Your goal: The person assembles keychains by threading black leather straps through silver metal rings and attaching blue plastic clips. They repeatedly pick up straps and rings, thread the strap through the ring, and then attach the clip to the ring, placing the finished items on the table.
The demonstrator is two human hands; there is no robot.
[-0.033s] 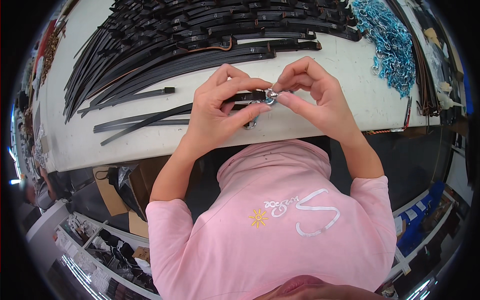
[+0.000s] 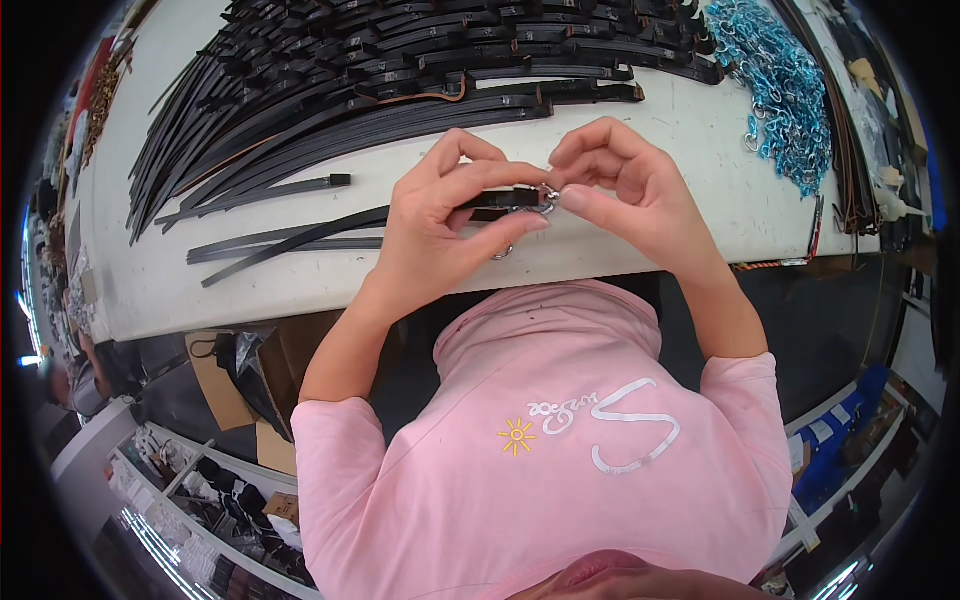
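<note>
My left hand is closed on a black strap near its end, thumb below and fingers above. At that end sits a small silver metal fitting, ring-like; its exact kind is too small to tell. My right hand pinches at the fitting's right side with the thumb, the other fingers curled. A silver ring shows just under my left thumb, partly hidden. The strap's tail runs out to the left, across other straps on the table.
A dense heap of black straps covers the far side of the white table. At the right lies a pile of blue-and-silver metal hooks, with brown straps beyond it. A red pen-like tool lies near the right edge. Cardboard boxes stand below left.
The strap end and its fitting have shifted slightly right and down between my hands. The fitting's bluish parts no longer show; it looks silver. The lower ring is more covered.
</note>
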